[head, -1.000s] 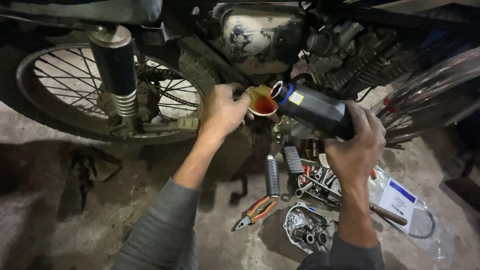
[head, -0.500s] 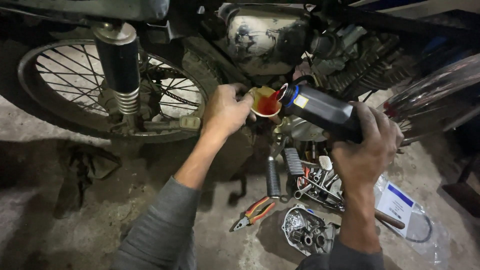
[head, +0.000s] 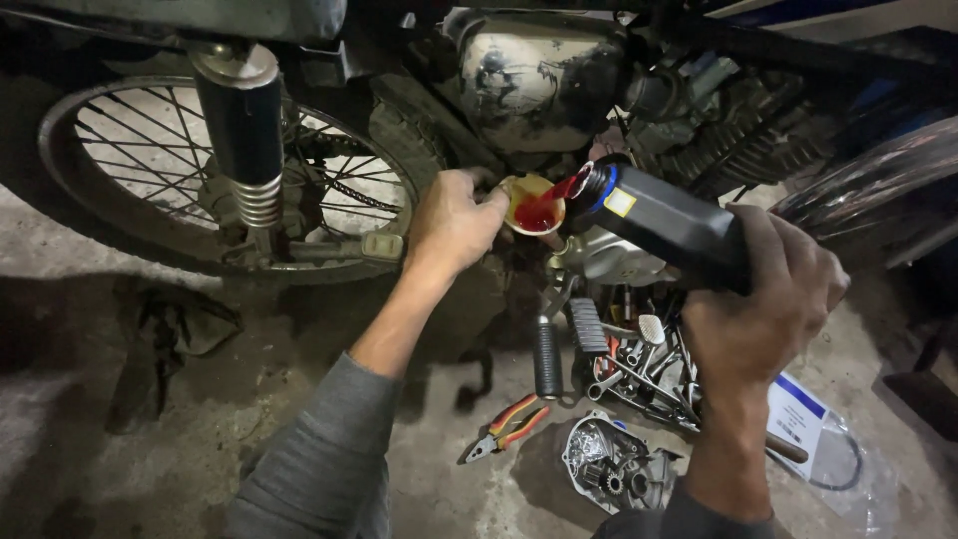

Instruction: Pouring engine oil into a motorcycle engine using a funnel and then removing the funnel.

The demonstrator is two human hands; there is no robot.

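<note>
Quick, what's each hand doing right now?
Left hand: closed on the yellow funnel.
Right hand: closed around the tilted black oil bottle, red oil pouring.

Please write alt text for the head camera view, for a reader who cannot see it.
The right hand tilts a black bottle, pouring red liquid into a yellow funnel that the left hand steadies at a motorcycle engine. Pliers lie on the floor below.

Both arms extend forward from the lower edge of the view, each in a grey sleeve ending short of the wrist. The left hand (head: 451, 222) is raised with its back to the camera, fingers curled in a closed pinch, the forearm angled up and to the right. The right hand (head: 763, 299) is closed in a full grip, knuckles uppermost, its wrist straight.
</note>
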